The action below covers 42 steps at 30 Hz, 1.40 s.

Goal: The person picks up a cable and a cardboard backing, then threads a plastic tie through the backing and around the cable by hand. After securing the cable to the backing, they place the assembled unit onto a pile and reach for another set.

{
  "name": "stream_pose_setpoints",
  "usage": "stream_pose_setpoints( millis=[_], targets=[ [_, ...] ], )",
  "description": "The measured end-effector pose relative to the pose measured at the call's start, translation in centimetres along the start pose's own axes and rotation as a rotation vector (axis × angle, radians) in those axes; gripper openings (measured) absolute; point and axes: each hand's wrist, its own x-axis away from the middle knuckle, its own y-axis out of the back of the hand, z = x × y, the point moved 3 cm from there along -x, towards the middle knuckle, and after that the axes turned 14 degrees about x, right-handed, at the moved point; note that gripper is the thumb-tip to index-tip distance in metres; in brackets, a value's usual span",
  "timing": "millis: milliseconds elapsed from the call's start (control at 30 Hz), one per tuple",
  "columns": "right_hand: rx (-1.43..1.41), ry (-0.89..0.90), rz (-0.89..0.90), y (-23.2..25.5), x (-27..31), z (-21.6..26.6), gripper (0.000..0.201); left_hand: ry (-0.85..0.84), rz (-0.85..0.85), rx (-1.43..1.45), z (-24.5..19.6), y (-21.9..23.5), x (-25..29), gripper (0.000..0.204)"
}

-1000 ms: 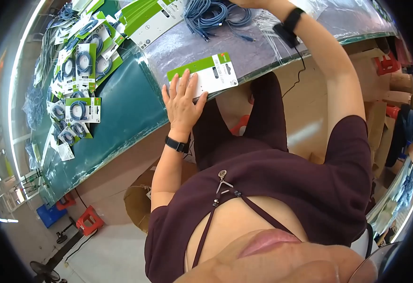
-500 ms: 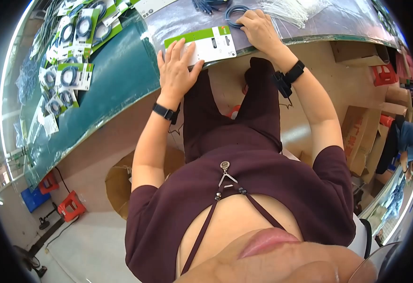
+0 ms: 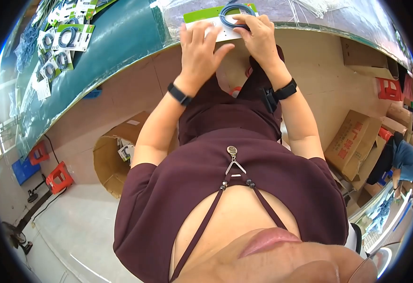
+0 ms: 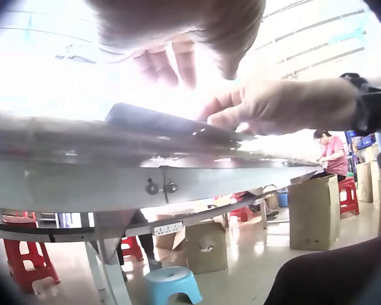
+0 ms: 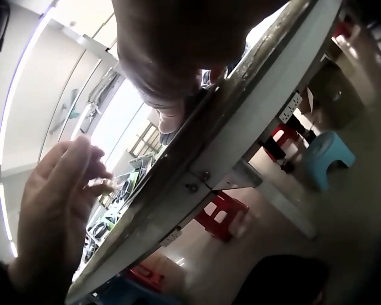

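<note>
A white and green card (image 3: pixel 223 34) lies at the table's near edge in the head view. On its right half is a coiled blue cable (image 3: pixel 226 21), pinched between thumb and fingers of the right hand (image 3: pixel 259 40). The left hand (image 3: pixel 200 56) is over the card's left part, fingers spread and thumb out to the side; whether its fingertips touch the card cannot be told. In the left wrist view the right hand (image 4: pixel 267 108) is low over the table edge. The right wrist view shows the left hand (image 5: pixel 57 210) with loosely bent fingers.
Carded cables (image 3: pixel 68 37) lie in a heap at the left of the table (image 3: pixel 117 40). White ties (image 3: pixel 312 7) lie at the back right. Below the table are an open carton (image 3: pixel 107 155), a red stool (image 3: pixel 59 177) and, at right, more cartons (image 3: pixel 355 141).
The right hand has brought the blue coil from the table behind onto the card. The left hand's fingers have shifted on or just above the card. The head view has moved.
</note>
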Motion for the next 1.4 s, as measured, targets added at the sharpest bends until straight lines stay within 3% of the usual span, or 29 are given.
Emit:
stream_pose_setpoints(
  millis=[33,133,167,267,400,500,667,1033,1200,1300,1400],
  targets=[
    [-0.021,0.017,0.012,-0.2,0.1,-0.5,0.018,0.005,0.002,-0.002,0.0,0.0,0.7,0.045],
    [-0.066,0.045,0.035,-0.5,0.4,-0.9,0.021,0.878,0.362,1.015,1.4,-2.2,4.5,0.039],
    [-0.087,0.072,0.052,-0.5,0.5,-0.7,0.022,0.885,0.357,1.015,1.6,-2.5,4.5,0.039],
    [-0.125,0.131,0.085,-0.3,0.4,-0.2,0.023,1.260,-0.262,1.990,2.4,-4.9,3.2,0.030],
    [-0.161,0.179,0.114,0.3,0.2,0.4,0.023,1.401,-0.368,2.041,2.1,-5.9,3.0,0.022],
    [-0.154,0.232,0.219,0.7,0.4,0.6,0.023,1.323,-0.342,1.905,2.0,-5.6,3.1,0.020],
    [-0.165,0.307,0.205,1.1,-0.1,0.4,0.025,1.262,-0.373,1.800,1.6,-5.7,3.2,0.019],
    [-0.170,0.340,0.307,1.3,-0.3,-1.4,0.031,1.311,-0.341,1.872,1.6,-5.2,2.8,0.018],
    [-0.226,0.315,0.275,0.7,0.1,-1.8,0.036,1.288,-0.338,1.887,1.9,-5.4,2.9,0.018],
    [-0.408,0.235,0.274,1.1,-0.3,-2.1,0.040,1.300,-0.341,1.876,1.9,-5.3,3.0,0.019],
    [-0.430,0.232,0.336,1.4,-0.3,-2.4,0.035,1.303,-0.347,1.870,2.0,-5.4,2.9,0.019]
  ],
)
